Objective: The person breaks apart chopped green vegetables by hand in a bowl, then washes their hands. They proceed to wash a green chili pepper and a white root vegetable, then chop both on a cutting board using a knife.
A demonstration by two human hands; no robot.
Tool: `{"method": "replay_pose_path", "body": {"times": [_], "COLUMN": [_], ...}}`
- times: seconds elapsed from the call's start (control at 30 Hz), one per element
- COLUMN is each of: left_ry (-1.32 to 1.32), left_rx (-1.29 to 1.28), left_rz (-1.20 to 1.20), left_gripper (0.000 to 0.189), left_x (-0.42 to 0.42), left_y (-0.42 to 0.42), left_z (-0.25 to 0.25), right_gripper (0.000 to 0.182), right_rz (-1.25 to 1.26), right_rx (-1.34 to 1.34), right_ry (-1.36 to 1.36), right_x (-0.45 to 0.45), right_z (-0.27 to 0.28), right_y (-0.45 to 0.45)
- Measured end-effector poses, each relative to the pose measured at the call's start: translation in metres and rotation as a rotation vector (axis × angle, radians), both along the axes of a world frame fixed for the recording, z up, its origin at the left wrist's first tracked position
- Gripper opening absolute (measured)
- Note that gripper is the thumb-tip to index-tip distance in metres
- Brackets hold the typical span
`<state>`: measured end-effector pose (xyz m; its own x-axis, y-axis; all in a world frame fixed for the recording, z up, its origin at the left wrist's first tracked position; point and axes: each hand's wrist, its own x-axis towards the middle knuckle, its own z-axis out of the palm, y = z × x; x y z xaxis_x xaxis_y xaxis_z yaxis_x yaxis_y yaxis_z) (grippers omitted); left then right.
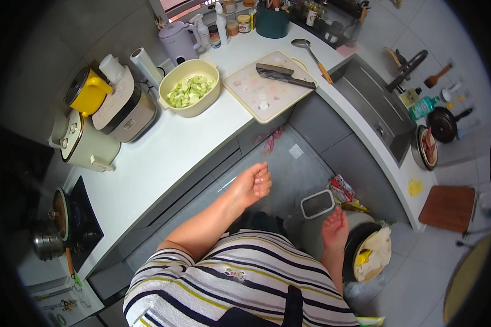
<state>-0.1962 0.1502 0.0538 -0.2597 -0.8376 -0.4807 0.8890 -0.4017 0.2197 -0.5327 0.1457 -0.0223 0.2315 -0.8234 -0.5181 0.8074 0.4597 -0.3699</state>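
Observation:
My left hand (251, 184) is curled into a fist in front of my body, with nothing visible in it. Lower on the right, my right hand (334, 227) is raised with fingers loosely bent and somewhat apart, holding nothing. Both hands are away from the counter and look wet. On the white counter, a cream plastic basin (202, 108) holds chopped pale-green vegetable pieces (191, 90). Right of it lies a cutting board (266, 96), its near corner over the counter edge. A cleaver (284, 77) with a dark handle rests flat on the board.
A skimmer (313, 57) lies between the board and the sink (370, 102). Rice cooker (125, 110), air fryer (90, 143) and lidded pan (60, 212) line the left counter. A lined bin (372, 253) stands by my right hand, near a white-rimmed container (317, 204). Pink scraps (272, 141) lie on the floor.

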Motion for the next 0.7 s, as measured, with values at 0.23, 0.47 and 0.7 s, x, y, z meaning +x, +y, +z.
{"method": "replay_pose_path", "body": {"times": [0.23,0.47,0.7], "left_ry": [-0.057,0.018,-0.055], "left_rx": [0.000,-0.086,-0.094], "left_rz": [0.157,0.005,-0.204], "left_gripper": [0.038,0.038,0.038], "left_x": [0.027,0.002,-0.085], "left_y": [-0.151,-0.345,-0.514], "left_z": [-0.001,-0.014,0.008], "right_gripper": [0.027,0.027,0.027], "right_rz": [0.048,-0.095,-0.247], "right_rx": [-0.131,-0.185,-0.177], "right_ry": [0.095,0.168,0.490], "right_x": [0.034,-0.015,-0.096], "right_z": [0.051,0.051,0.043], "right_y": [-0.230,-0.392,-0.578]}}
